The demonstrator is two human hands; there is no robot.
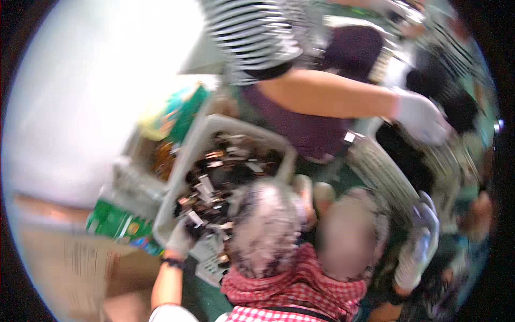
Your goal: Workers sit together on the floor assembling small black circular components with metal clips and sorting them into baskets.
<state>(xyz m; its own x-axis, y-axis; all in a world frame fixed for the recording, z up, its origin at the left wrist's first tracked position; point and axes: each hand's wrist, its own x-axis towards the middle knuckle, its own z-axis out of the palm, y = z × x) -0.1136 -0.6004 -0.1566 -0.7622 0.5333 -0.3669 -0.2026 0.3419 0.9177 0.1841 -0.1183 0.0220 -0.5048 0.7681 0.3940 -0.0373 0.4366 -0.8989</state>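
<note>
A white-gloved left hand (181,236) of mine, with a dark band at the wrist, is at the near left edge of a grey plastic bin (174,198). Its fingertips blend into a pile of small dark, white and copper-coloured pieces (214,188), so their grip is hidden. Out to the right, my right hand (416,252), also gloved, has its fingers stretched forward beside a grey ribbed basket (383,172) with a dark inside. Nothing shows clearly in that hand; the picture is smeared by motion.
My knees (265,228) in patterned cloth and a red checked apron (289,292) lie between bin and basket. Across from me, a person's gloved hand (424,118) reaches over the basket. Green packaging (120,220) and a cardboard box (75,268) stand at the left.
</note>
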